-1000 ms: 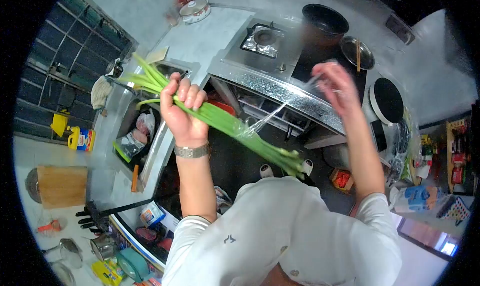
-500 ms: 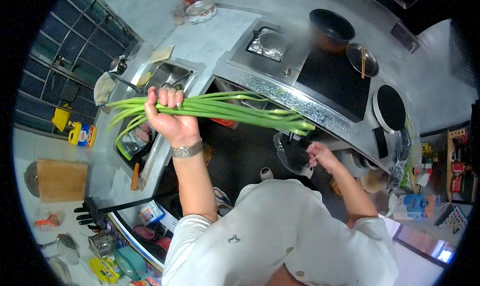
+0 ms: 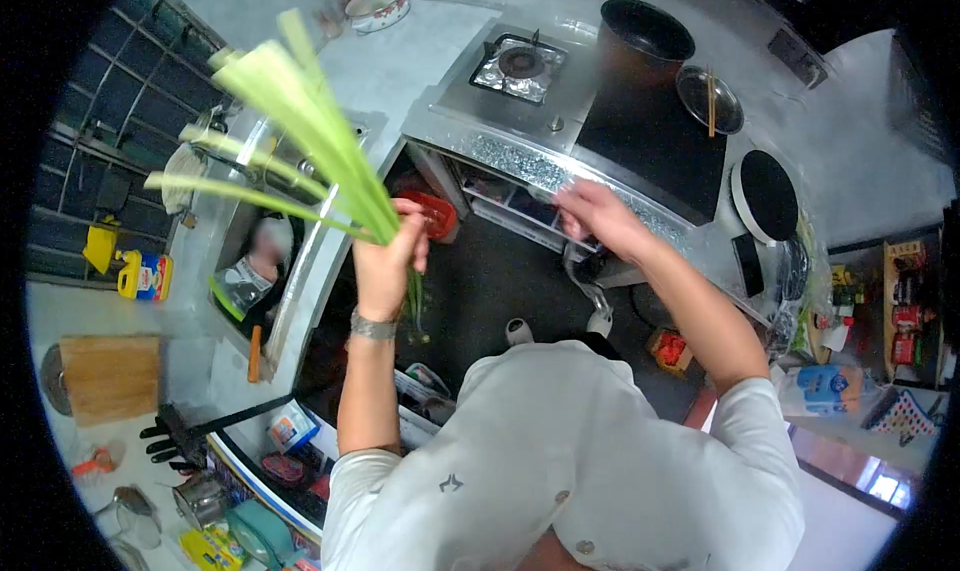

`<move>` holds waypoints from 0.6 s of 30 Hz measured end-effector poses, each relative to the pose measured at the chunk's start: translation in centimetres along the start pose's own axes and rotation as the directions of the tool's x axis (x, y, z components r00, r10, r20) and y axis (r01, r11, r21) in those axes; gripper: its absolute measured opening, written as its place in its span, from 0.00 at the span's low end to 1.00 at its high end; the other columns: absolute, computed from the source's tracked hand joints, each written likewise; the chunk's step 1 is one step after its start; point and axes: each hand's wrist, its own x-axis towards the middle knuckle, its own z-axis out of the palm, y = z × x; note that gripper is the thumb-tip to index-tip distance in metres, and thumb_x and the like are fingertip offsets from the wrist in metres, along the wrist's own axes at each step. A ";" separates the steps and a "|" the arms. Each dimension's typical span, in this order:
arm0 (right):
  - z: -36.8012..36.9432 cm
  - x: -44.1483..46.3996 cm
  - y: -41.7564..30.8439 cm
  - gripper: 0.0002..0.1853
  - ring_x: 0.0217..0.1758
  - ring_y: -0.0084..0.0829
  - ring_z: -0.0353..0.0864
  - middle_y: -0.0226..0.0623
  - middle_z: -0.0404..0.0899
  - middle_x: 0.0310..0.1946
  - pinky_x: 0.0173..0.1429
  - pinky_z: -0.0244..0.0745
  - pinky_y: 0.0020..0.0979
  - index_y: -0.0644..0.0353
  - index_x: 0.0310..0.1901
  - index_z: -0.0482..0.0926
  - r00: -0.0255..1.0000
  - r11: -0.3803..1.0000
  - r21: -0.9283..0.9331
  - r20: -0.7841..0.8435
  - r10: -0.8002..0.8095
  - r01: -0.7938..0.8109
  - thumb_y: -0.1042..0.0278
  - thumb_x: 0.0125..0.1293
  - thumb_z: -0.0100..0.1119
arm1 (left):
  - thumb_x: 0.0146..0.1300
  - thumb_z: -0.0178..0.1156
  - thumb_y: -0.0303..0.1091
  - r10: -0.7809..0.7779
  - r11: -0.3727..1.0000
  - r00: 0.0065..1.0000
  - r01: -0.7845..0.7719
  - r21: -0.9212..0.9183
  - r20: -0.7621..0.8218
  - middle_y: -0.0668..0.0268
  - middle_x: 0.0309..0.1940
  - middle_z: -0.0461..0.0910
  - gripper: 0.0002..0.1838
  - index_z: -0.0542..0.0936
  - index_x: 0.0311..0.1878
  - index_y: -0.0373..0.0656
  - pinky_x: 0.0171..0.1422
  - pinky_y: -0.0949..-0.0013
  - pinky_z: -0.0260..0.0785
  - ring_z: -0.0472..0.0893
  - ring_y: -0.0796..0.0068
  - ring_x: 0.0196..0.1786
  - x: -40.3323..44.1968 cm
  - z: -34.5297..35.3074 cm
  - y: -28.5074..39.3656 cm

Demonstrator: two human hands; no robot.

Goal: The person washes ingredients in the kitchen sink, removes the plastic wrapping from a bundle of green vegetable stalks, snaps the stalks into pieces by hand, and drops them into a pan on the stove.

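Note:
My left hand is closed around a bunch of garlic scapes. Their pale ends fan up and to the left, blurred by motion, while thinner green ends hang below my fist. Over by the counter's front edge, my right hand has its fingers pinched together. A thin, clear plastic bag hangs down from it, partly smeared. Behind that hand is an open rack under the counter. A red basket stands on the floor beyond my left hand.
The sink at left holds a package, and a brown handle lies at its edge. Ahead are the gas burner, a black wok and a lid with chopsticks. A cutting board leans at far left.
My left hand has turned the garlic scapes from lying sideways to pointing up and left. My right hand has moved forward and left to the counter edge, the clear bag with it.

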 end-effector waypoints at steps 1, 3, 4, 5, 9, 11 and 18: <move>1.4 1.1 -1.3 0.12 0.23 0.19 0.70 0.26 0.71 0.21 0.30 0.67 0.23 0.59 0.36 0.75 1.000 0.994 0.108 -0.001 -0.004 0.004 0.61 0.74 0.50 | 0.67 0.57 0.29 -0.002 0.995 0.998 -0.005 0.099 0.063 0.65 0.26 0.78 0.10 0.75 0.48 0.36 0.21 0.77 0.63 0.71 0.80 0.19 0.1 0.0 -0.8; 3.9 2.6 -3.5 0.11 0.25 0.19 0.73 0.27 0.73 0.22 0.30 0.69 0.23 0.59 0.38 0.76 0.993 0.998 -0.059 0.117 0.015 -0.008 0.62 0.73 0.50 | 0.65 0.58 0.28 -0.014 0.993 0.996 0.003 0.120 0.084 0.60 0.40 0.85 0.15 0.77 0.54 0.33 0.22 0.80 0.65 0.73 0.84 0.18 -0.4 1.2 -1.3; 4.9 3.6 -3.0 0.10 0.26 0.21 0.76 0.28 0.74 0.23 0.31 0.71 0.24 0.60 0.38 0.76 0.970 0.993 -0.115 0.241 0.038 -0.011 0.63 0.72 0.50 | 0.64 0.58 0.27 0.005 0.995 0.991 -0.018 0.099 0.130 0.61 0.52 0.83 0.20 0.74 0.60 0.33 0.23 0.79 0.67 0.73 0.85 0.19 -0.6 1.4 -1.8; 5.9 4.0 -2.4 0.10 0.26 0.22 0.76 0.29 0.74 0.23 0.31 0.71 0.25 0.61 0.38 0.76 0.942 0.987 -0.138 0.315 0.120 -0.079 0.64 0.72 0.49 | 0.64 0.58 0.27 0.005 0.992 0.991 -0.022 0.125 0.137 0.61 0.55 0.81 0.23 0.73 0.62 0.34 0.23 0.80 0.67 0.74 0.85 0.19 -0.8 1.6 -2.2; 8.7 3.6 -3.3 0.13 0.27 0.24 0.77 0.30 0.73 0.23 0.32 0.73 0.28 0.63 0.41 0.78 0.817 0.941 -0.337 0.533 0.219 -0.032 0.62 0.72 0.49 | 0.63 0.59 0.27 -0.005 0.997 0.985 -0.009 0.081 0.172 0.61 0.56 0.80 0.24 0.72 0.64 0.34 0.24 0.80 0.67 0.73 0.87 0.21 -1.3 1.6 -2.4; 9.1 2.9 -4.9 0.13 0.26 0.23 0.76 0.29 0.71 0.22 0.32 0.73 0.28 0.62 0.43 0.79 0.717 0.962 -0.265 0.682 0.141 0.064 0.63 0.73 0.47 | 0.65 0.57 0.28 -0.040 0.999 0.946 0.034 0.025 0.321 0.54 0.62 0.75 0.28 0.66 0.68 0.34 0.23 0.80 0.68 0.80 0.80 0.38 -1.1 0.7 -3.4; 8.3 2.2 -5.9 0.14 0.26 0.20 0.73 0.26 0.71 0.23 0.29 0.67 0.22 0.59 0.47 0.77 0.844 0.999 0.001 0.535 -0.034 0.039 0.58 0.75 0.47 | 0.65 0.59 0.33 -0.159 0.977 0.938 0.195 -0.090 0.308 0.58 0.53 0.80 0.29 0.66 0.67 0.32 0.22 0.77 0.66 0.75 0.80 0.23 -1.4 0.1 -3.3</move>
